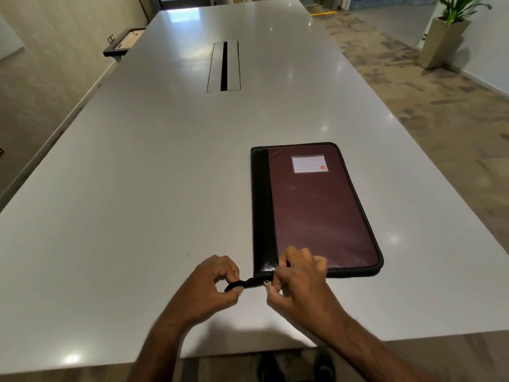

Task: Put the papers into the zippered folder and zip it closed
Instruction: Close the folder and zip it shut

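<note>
A maroon zippered folder [316,208] with a black spine and a white label lies flat and closed on the grey table [137,188], right of centre. My left hand [213,285] pinches a black strap [242,285] that sticks out from the folder's near left corner. My right hand [300,274] rests on that same corner, its thumb and fingers closed at a small metal zipper pull [266,283]. No loose papers are visible.
A long cable slot [224,66] is set into the table's middle, farther away. A dark framed board [121,42] sits off the far left edge. A potted plant [446,31] stands on the floor at the far right. The table's near edge is just below my forearms.
</note>
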The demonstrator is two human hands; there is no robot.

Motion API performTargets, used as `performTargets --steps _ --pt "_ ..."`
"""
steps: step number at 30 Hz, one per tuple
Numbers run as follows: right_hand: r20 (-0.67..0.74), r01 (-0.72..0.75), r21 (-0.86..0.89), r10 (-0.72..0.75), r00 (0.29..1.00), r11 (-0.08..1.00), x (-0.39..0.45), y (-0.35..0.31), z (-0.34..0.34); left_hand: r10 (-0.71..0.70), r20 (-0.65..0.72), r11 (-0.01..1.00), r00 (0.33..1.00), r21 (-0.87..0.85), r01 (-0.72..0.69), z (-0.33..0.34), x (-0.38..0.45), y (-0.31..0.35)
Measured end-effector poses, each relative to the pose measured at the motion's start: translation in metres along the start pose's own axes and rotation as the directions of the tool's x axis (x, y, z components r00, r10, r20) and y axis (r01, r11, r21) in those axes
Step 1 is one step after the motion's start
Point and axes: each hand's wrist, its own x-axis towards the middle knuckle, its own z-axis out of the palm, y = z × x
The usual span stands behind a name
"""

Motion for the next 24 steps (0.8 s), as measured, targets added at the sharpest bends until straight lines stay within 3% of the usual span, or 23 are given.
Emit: performTargets --steps 24 --pt "-0.090 -0.150 0.002 0.150 0.985 0.989 -0.021 0.063 -0.038 -0.015 -0.034 0.997 0.999 -0.074 0.013 0.004 -0.001 0.002"
